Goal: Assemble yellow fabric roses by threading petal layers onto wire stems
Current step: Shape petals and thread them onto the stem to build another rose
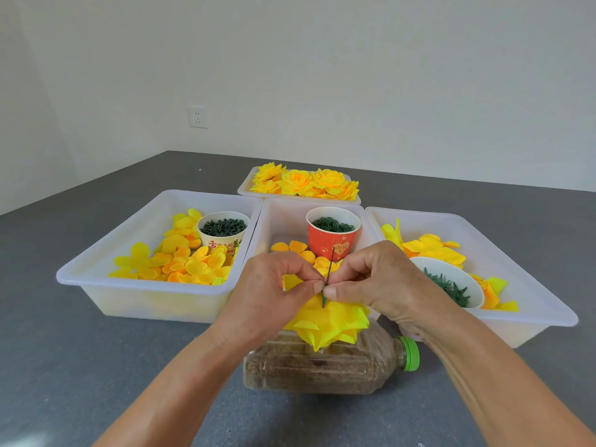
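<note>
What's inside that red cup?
The red cup is filled to the brim with small dark green rings. Only the top layer shows; anything deeper is hidden by the cup's wall.

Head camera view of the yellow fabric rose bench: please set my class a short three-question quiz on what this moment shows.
1. True or false: the red paper cup of dark green rings stands in the middle white plastic tray.
2. Which tray holds the finished yellow fabric roses? A) left B) right C) far
3. Fill in: both hands pinch a thin green wire ____ above the yellow petal layers.

Key:
1. True.
2. C, the far white tray.
3. Stem: the left hand and right hand hold the green wire stem between fingertips, over the clear plastic bottle with the green cap.
</note>
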A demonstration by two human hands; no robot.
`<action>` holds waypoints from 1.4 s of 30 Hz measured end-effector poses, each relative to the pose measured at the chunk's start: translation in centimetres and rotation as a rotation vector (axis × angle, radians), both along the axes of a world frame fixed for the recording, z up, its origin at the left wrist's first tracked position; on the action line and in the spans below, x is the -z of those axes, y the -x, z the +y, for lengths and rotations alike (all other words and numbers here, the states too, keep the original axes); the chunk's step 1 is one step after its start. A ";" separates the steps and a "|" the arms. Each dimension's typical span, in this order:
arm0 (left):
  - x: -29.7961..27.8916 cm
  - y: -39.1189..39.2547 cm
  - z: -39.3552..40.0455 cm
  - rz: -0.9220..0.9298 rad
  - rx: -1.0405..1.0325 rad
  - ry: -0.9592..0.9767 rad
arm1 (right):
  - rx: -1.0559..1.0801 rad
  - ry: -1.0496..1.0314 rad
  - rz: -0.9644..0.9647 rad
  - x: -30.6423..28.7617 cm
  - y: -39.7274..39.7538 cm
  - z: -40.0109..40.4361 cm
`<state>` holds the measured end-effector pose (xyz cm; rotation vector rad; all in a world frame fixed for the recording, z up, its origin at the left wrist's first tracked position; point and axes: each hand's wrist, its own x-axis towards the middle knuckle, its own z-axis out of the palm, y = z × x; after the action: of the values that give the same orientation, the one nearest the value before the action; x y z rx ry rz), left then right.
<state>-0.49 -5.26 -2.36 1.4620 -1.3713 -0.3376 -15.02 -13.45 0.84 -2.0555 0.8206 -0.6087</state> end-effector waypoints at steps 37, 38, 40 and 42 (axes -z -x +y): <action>0.1 -0.3 0.6 -0.154 0.041 -0.030 | 0.035 0.248 -0.122 2.8 0.4 1.0; 0.2 -0.2 0.6 -0.128 0.046 -0.033 | 0.030 0.246 -0.139 3.0 0.4 1.0; 0.3 -0.2 0.6 -0.078 0.041 -0.040 | 0.024 0.236 -0.179 3.4 0.5 0.9; 0.3 -0.2 0.6 -0.057 0.038 -0.042 | 0.010 0.208 -0.217 3.8 0.5 0.8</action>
<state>-0.29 -4.62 -2.67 1.4912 -1.4469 -0.3535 -15.50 -12.65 -2.93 -2.1238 0.6642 -0.9382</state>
